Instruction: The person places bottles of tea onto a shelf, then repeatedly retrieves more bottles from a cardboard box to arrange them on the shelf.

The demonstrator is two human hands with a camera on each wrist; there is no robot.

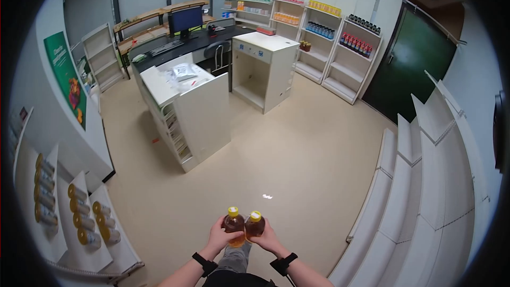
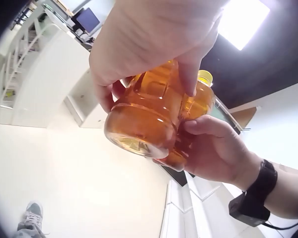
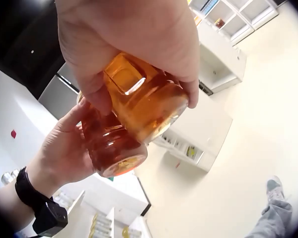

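Two bottles of amber-brown drink with yellow caps are held upright side by side in front of the body. My left hand (image 1: 217, 238) grips the left bottle (image 1: 232, 224), its fingers round the side and thumb across the front. Round the right bottle (image 1: 255, 226) curl the fingers of my right hand (image 1: 269, 239). In the left wrist view the left bottle (image 2: 144, 111) shows its clear base, with the right bottle (image 2: 198, 99) behind it. From the right wrist the right bottle (image 3: 144, 96) overlaps the left bottle (image 3: 111, 144).
White tiered shelves (image 1: 396, 196) run along the right. Gold-lidded cans (image 1: 85, 220) stand on shelves at lower left. Ahead are a white counter (image 1: 204, 119) and an open-fronted cabinet (image 1: 263, 74). Against the back wall, shelving holds coloured bottles (image 1: 356, 45), beside a dark green door (image 1: 409, 58).
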